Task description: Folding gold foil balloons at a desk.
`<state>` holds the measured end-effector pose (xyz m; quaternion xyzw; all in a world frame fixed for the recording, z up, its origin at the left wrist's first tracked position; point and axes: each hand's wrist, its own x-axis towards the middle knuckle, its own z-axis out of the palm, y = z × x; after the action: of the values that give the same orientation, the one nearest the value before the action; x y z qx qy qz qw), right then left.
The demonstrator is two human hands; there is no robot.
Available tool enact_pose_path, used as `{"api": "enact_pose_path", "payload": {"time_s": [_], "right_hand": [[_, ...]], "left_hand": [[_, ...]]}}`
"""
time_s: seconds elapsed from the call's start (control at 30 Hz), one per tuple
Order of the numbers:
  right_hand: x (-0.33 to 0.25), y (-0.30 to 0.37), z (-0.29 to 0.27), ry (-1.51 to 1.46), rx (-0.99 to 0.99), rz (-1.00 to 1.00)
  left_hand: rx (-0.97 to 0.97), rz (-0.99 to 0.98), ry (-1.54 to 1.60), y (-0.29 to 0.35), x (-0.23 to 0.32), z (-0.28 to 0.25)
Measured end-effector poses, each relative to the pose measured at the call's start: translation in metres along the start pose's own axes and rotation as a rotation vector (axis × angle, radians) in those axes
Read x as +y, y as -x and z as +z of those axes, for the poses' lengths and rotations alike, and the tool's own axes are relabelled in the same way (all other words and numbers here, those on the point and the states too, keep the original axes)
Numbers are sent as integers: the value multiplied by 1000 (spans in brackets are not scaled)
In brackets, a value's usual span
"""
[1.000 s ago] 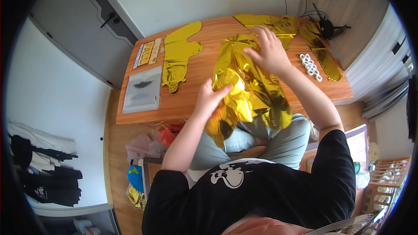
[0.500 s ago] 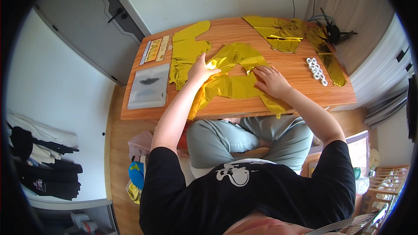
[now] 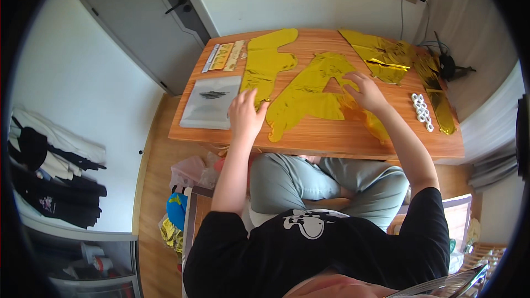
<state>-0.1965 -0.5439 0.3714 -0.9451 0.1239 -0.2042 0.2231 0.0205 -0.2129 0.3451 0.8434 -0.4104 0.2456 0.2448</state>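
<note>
Middle foil [image 3: 300, 96]: flat (likely for reach)
Left hand [image 3: 246, 115]: foil's nine o'clock, fingers apart
Right hand [image 3: 366, 92]: three o'clock, fingers apart

The person is wearing a black T-shirt [image 3: 342, 254] whose short, loose sleeves [image 3: 218, 243] are leaving the left hand [image 3: 246, 115] and right hand [image 3: 366, 92] bare. A white, rounded cartoon-like print [image 3: 312, 226] is showing toward the shirt's far end. Pale grey-green trousers [image 3: 292, 179] are covering the legs, and eyeglasses [image 3: 444, 282] are showing at the near right.
</note>
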Motion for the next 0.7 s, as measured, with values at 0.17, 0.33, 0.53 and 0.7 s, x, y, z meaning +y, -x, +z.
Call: {"api": "enact_pose_path", "payload": {"time_s": [0.17, 0.33, 0.53, 0.7], "right_hand": [[-105, -63, 80, -72, -43, -328], [-163, -108, 164, -106, -177, -227], [-179, -119, 189, -36, -257, -150], [-173, -121, 192, -123, -207, -79]], "left_hand": [[-86, -344, -82, 28, 4, -6], [-86, -423, -94, 19, 5, 12], [46, -355, -75, 29, -3, 19], [-15, -340, -111, 28, 0, 19]]}}
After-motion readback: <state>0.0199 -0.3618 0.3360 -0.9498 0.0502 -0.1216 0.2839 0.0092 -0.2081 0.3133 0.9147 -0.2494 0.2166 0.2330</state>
